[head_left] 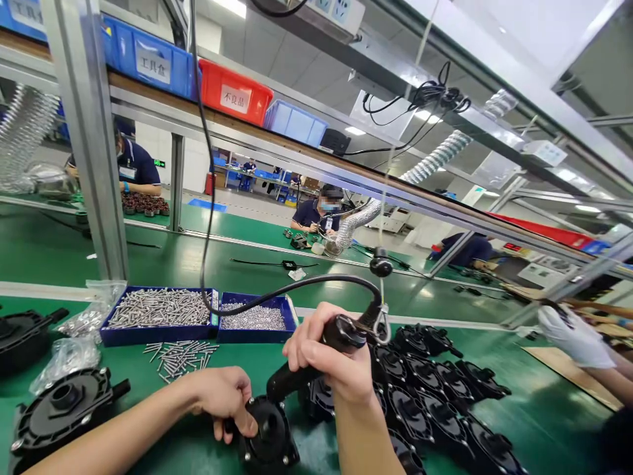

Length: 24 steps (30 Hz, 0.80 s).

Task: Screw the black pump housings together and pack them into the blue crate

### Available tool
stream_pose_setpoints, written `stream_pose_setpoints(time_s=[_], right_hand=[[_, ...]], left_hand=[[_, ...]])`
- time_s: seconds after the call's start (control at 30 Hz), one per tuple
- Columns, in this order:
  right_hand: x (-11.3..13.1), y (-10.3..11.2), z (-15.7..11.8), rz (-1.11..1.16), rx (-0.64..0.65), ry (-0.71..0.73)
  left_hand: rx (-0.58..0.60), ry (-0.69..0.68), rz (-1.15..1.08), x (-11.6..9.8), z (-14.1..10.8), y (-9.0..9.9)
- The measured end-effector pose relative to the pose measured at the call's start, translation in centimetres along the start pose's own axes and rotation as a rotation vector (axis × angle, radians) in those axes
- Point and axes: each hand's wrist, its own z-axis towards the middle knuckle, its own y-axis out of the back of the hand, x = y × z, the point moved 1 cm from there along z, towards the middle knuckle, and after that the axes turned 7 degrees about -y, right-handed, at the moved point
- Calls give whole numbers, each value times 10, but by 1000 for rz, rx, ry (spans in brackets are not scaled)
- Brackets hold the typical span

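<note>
Right hand (pixel 341 356) grips a corded tool (pixel 291 381) at the black housing (pixel 270 439) the left hand (pixel 223 396) steadies; its slant could cause a slip.

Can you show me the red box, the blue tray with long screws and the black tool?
Red box (pixel 211 84): head view, left end of its front wall.
Blue tray (pixel 158 336): head view, front wall.
Black tool (pixel 287 382): head view, lower barrel.
</note>
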Motion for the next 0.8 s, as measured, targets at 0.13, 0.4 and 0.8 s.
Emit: stream_pose_setpoints(time_s=[0.13, 0.4, 0.8], right_hand=[[-11, -12, 2, 58, -7, -27], [-21, -15, 5, 11, -11, -75], [-36, -23, 4, -34, -2, -125]], left_hand=[[49, -27, 11, -6, -7, -1], [91, -34, 30, -11, -10, -1], [67, -26, 61, -16, -15, -3]])
